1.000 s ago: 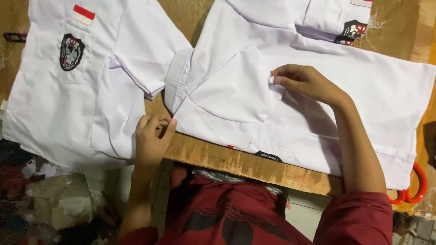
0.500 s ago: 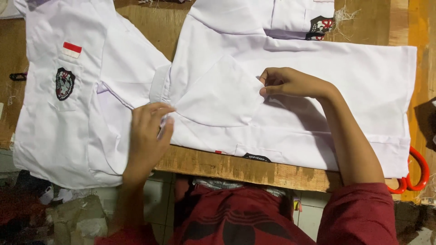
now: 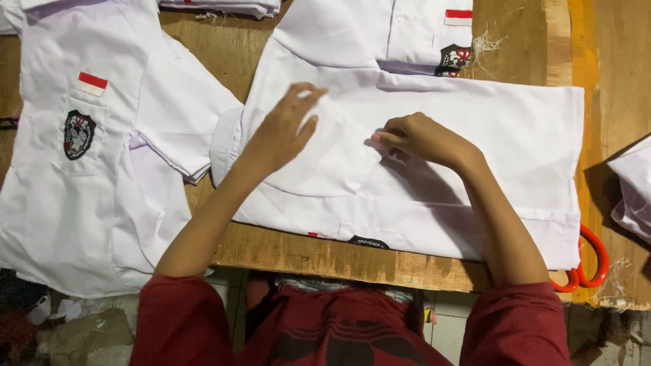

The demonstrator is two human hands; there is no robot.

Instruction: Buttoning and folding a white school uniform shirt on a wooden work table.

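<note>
**Both hands on a white shirt at a wooden worktable**

Worn wooden boards form the table [image 3: 522,41], with a raw front edge and loose threads lying on the bare wood. A white shirt [image 3: 502,135] lies flat across the middle of it, its lower hem running along the table's front edge and a dark label showing at that hem.

The left hand [image 3: 285,132] rests on the shirt's left part, fingers spread and loose, palm down on the cloth, gripping nothing. The right hand [image 3: 420,139] sits just beside it on the middle of the shirt, fingers curled together and pinching a small fold of the fabric at their tips.

Left of this shirt, touching its sleeve, lies a second white shirt [image 3: 61,203] with a dark crest on the pocket and a red-and-white patch above; it hangs over the table's edge. A folded white shirt [image 3: 407,34] with the same kind of crest and patch overlaps the top of the middle one. Red-handled scissors [image 3: 588,271] stick out from under the shirt's lower right corner. The person wears dark red sleeves.
</note>
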